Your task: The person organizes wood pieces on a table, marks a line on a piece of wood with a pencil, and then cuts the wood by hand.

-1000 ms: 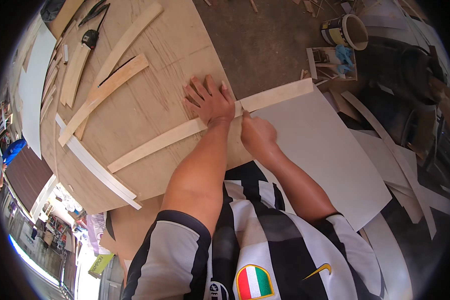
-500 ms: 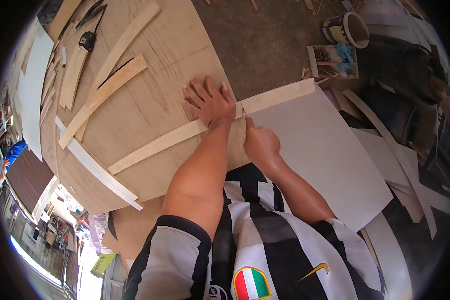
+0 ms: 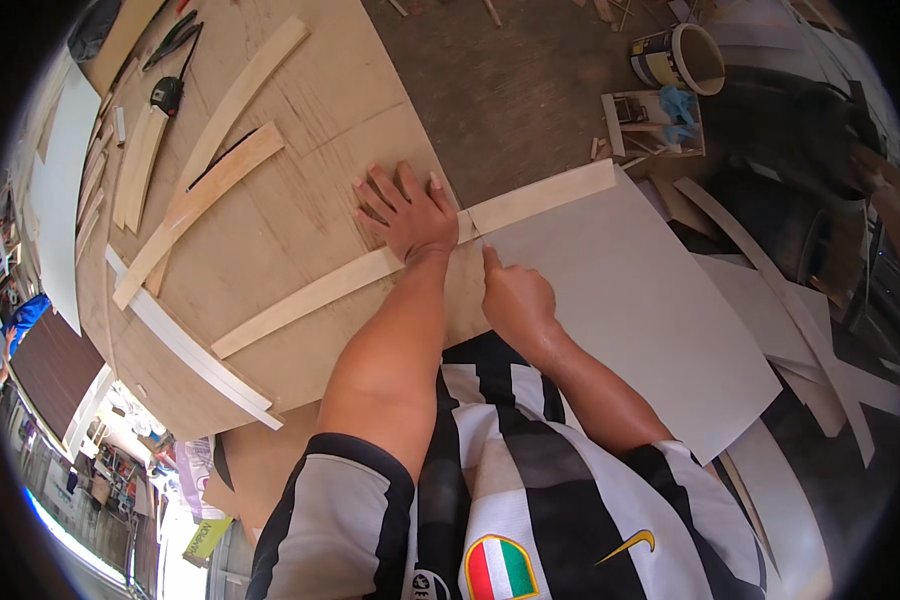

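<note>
A long pale wooden strip lies slantwise across the plywood board and past its right edge. My left hand presses down on the strip, palm flat and fingers spread on the plywood beyond it. Just right of it, my right hand is closed with its index finger stretched forward, gripping a thin blade. Only a sliver of that blade shows, touching the near edge of the strip; its handle is hidden in the fist. A fine dark line crosses the strip there.
The plywood board carries several curved strips, a white strip, a tape measure and pliers. A grey-white sheet lies at right. Beyond it are a bucket, an open wooden box and offcuts.
The whole view has shifted slightly, with the board and strip a little further left. Both hands keep their places on the strip; the right hand's grip looks the same.
</note>
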Motion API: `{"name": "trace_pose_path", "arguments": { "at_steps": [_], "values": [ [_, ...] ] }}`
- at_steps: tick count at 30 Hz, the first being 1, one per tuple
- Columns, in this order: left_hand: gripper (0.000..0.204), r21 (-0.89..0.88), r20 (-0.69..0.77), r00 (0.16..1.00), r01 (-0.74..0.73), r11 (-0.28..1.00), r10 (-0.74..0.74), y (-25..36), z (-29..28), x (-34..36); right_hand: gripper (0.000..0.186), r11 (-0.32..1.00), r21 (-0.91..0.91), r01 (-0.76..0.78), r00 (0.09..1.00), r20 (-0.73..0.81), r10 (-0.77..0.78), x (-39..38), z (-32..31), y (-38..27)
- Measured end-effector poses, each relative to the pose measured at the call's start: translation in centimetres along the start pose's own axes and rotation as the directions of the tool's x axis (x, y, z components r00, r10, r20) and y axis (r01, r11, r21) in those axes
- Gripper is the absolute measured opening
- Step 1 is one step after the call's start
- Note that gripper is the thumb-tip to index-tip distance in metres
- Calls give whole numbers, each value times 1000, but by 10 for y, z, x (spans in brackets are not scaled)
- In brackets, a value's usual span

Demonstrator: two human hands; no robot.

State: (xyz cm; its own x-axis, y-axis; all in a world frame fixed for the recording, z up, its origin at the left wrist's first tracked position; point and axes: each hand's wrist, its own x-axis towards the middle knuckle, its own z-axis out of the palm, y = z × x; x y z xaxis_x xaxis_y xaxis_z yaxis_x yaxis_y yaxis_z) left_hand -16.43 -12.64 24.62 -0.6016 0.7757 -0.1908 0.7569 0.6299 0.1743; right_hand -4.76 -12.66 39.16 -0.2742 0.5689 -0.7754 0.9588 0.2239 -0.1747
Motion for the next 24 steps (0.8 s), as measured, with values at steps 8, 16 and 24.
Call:
{"name": "trace_pose_path", "arguments": {
  "at_steps": [8, 16, 24],
  "values": [
    [59, -12, 53, 999, 14, 1000, -13, 4, -7, 1, 57, 1000, 5, 19, 995, -94, -19, 11, 14, 10],
    [59, -51, 51, 999, 3, 999, -1, 5, -6, -2, 57, 1000, 10, -9, 996, -90, 10, 3, 19, 12],
    [57, -28, 31, 1000, 5, 1000, -4, 3, -4, 1, 58, 1000, -13, 7, 996, -85, -8, -8, 23, 11]
  ]
}}
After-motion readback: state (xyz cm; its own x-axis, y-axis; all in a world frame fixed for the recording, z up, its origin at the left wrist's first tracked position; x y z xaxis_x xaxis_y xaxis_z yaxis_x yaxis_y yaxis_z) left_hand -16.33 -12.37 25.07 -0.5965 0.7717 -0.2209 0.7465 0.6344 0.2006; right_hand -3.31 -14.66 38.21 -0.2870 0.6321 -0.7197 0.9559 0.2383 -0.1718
